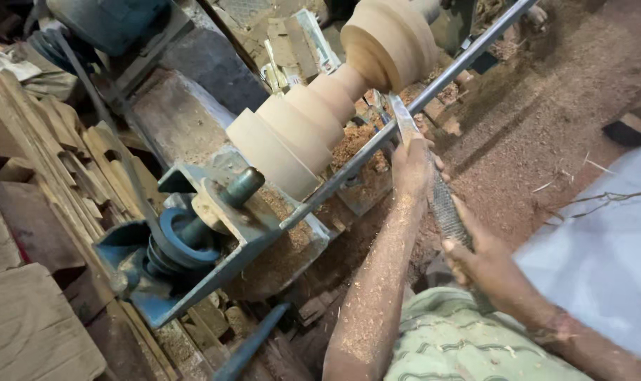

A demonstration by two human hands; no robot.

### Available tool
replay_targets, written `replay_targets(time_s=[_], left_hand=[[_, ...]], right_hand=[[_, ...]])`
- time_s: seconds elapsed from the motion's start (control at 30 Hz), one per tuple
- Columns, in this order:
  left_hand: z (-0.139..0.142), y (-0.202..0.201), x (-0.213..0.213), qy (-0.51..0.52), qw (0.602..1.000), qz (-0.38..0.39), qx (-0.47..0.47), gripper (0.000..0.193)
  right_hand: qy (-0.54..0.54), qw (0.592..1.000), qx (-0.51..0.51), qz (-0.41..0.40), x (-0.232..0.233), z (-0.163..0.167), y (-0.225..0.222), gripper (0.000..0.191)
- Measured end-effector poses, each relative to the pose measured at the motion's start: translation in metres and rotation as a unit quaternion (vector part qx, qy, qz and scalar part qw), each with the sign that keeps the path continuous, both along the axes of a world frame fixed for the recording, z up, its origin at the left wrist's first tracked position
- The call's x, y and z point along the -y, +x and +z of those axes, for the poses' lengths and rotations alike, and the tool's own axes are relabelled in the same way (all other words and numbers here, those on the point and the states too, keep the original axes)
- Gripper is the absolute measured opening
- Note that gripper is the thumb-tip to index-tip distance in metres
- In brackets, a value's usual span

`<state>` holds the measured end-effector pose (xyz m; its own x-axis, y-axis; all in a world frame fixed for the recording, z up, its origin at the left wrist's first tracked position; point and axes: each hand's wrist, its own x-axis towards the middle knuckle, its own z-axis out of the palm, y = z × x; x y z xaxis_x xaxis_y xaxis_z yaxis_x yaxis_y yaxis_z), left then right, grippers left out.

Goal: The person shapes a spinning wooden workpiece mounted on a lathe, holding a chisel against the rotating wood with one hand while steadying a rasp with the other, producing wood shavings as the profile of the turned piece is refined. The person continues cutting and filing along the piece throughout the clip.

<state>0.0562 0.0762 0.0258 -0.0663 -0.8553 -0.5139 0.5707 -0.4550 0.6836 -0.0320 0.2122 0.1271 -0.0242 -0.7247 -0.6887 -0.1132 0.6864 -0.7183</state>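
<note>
While the turned wooden workpiece (320, 106) lies on the lathe with its long axis running from lower left, at the blue headstock bracket (215, 233), up to the far right, the long metal turning tool (433, 176) crosses that axis at an angle, its handle near the person and its tip far, aimed at the narrow waist between the two wider lobes. The tool rests on the steel rest bar (377, 141), which runs just beside the workpiece and parallel to it, on the near side. The left hand (412, 166) is the nearer hand to the wood: it is closed over the blade right at the bar, fingers wrapped round the metal, forearm dusted with sawdust. The right hand (486, 264) sits well back toward the body, closed round the rough handle end, thumb on top. So the workpiece lies ahead and to the left of both hands. I cannot tell whether the tip is touching the wood or only just beside it. Shavings (349, 144) heap on the bench under the piece, and stacked timber offcuts (59, 155) lie to the left.
</note>
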Motion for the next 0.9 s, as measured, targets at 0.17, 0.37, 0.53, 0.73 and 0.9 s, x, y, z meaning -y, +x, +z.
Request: replay_targets(time_s=[0.17,0.37,0.53,0.73,0.9], left_hand=[[0.006,0.006,0.007,-0.034,0.999,-0.002,0.037,0.038],[0.012,0.009,0.017,-0.001,0.999,-0.009,0.034,0.033],[0.014,0.002,0.02,0.006,0.999,0.015,0.036,0.032],[0.011,-0.001,0.028,0.021,0.999,0.028,0.009,0.024],[0.008,-0.016,0.026,-0.019,0.997,0.078,0.006,0.03]], right_hand=[[-0.03,0.999,0.015,0.006,0.003,-0.009,0.009,0.086],[0.036,0.999,-0.011,0.01,0.019,0.003,0.006,0.09],[0.026,0.999,0.006,0.021,0.027,0.013,0.001,0.09],[0.023,0.998,-0.032,0.049,0.037,0.022,-0.003,0.085],[0.052,0.995,-0.039,0.075,0.041,0.034,-0.02,0.086]])
